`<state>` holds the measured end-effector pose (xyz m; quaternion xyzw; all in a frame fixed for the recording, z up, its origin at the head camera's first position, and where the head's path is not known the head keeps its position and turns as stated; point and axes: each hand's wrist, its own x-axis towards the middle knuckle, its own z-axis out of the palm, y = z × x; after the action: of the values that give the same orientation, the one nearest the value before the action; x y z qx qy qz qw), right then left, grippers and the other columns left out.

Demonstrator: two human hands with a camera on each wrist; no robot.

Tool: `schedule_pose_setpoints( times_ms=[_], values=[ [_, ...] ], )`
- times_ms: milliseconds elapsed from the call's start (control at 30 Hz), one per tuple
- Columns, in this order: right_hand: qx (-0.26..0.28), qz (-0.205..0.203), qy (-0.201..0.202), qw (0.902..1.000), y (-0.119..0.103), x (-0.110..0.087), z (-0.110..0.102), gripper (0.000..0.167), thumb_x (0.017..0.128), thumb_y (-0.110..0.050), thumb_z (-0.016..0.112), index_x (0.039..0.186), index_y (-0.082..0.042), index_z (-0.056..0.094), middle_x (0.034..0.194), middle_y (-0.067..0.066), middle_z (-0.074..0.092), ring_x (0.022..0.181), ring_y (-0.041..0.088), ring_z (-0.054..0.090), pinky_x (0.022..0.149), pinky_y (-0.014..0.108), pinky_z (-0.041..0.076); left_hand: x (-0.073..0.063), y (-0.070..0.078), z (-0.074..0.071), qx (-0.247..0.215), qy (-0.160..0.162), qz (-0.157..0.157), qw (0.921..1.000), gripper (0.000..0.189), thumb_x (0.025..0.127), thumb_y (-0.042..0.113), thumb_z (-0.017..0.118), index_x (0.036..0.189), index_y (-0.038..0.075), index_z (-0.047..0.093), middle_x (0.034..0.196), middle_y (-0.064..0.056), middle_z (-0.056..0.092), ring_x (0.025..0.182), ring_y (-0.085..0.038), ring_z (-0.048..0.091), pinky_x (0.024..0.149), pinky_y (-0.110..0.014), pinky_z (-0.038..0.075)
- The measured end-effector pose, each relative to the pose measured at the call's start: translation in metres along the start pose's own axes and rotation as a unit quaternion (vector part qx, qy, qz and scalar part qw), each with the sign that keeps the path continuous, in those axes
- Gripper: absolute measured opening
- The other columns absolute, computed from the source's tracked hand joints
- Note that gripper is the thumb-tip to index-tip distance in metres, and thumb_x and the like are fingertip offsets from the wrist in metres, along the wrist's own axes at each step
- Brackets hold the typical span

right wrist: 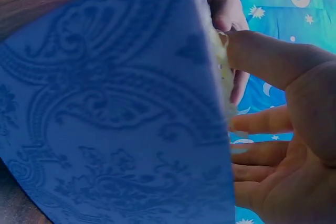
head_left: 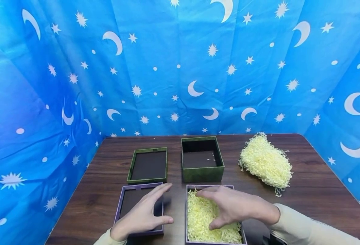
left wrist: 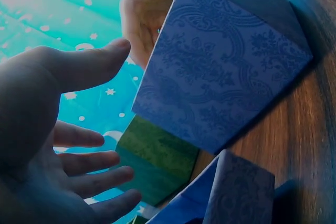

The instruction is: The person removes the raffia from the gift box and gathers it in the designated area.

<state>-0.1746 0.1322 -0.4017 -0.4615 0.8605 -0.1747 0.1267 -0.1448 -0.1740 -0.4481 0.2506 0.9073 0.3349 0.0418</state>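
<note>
My right hand [head_left: 233, 204] reaches over a purple-rimmed box [head_left: 186, 217] filled with pale yellow shredded paper [head_left: 199, 217]. Its thumb and fingers are spread, with the fingertips right at the top of the paper. In the right wrist view the fingers [right wrist: 262, 119] come in past the box's patterned side wall [right wrist: 121, 87], and the tips are partly hidden behind it. My left hand [head_left: 144, 214] hovers above the purple-edged lid [head_left: 118, 212] to the left, thumb apart from the fingers and nothing between them. The left wrist view shows its fingers [left wrist: 100, 182] loosely extended beside the box.
Behind the purple box stands a deep green box [head_left: 202, 174] holding a few paper scraps. A shallow green lid [head_left: 147, 180] lies to its left. A loose heap of yellow shredded paper [head_left: 265, 161] sits at the right of the wooden table [head_left: 314, 200]. A blue star-and-moon cloth [head_left: 161, 51] surrounds the table.
</note>
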Motion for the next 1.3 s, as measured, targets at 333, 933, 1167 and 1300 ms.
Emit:
schedule_pose_setpoints(
  times_ms=[333, 933, 1167, 1300],
  values=[
    [-0.035, -0.029, -0.014, 0.9988, 0.002, 0.0, 0.009, 0.085, 0.072, -0.048, 0.082, 0.139, -0.008, 0.049, 0.135, 0.007, 0.058, 0.115, 0.016, 0.06, 0.093, 0.029, 0.053, 0.008, 0.001, 0.011, -0.025, -0.007, 0.051, 0.9984, 0.096, 0.076, 0.045, 0.08, 0.154, 0.022, 0.027, 0.156, -0.003, 0.033, 0.136, -0.024, 0.044, 0.104, -0.038, 0.046],
    [-0.075, -0.009, -0.035, 0.9965, 0.0, 0.007, 0.023, 0.089, 0.062, -0.038, 0.088, 0.141, -0.017, 0.051, 0.128, 0.007, 0.06, 0.106, 0.016, 0.062, 0.085, 0.026, 0.055, 0.016, 0.008, 0.02, -0.023, -0.034, 0.046, 0.9981, 0.1, 0.076, 0.052, 0.078, 0.155, 0.022, 0.025, 0.158, -0.003, 0.029, 0.136, -0.025, 0.043, 0.105, -0.044, 0.045],
    [-0.095, -0.018, -0.027, 0.9949, 0.0, 0.01, 0.027, 0.087, 0.06, -0.036, 0.088, 0.137, -0.016, 0.053, 0.123, 0.005, 0.061, 0.098, 0.013, 0.063, 0.082, 0.025, 0.055, 0.017, 0.008, 0.021, -0.01, -0.037, 0.043, 0.9983, 0.101, 0.075, 0.06, 0.075, 0.155, 0.021, 0.025, 0.158, -0.002, 0.029, 0.136, -0.025, 0.042, 0.106, -0.047, 0.043],
    [-0.1, -0.03, -0.021, 0.9944, 0.001, 0.011, 0.03, 0.083, 0.058, -0.036, 0.088, 0.132, -0.018, 0.055, 0.114, -0.001, 0.061, 0.087, 0.004, 0.061, 0.075, 0.02, 0.054, 0.017, 0.01, 0.022, -0.004, -0.04, 0.049, 0.998, 0.101, 0.076, 0.06, 0.074, 0.155, 0.021, 0.026, 0.158, 0.0, 0.029, 0.137, -0.024, 0.041, 0.106, -0.046, 0.043]
  ],
)
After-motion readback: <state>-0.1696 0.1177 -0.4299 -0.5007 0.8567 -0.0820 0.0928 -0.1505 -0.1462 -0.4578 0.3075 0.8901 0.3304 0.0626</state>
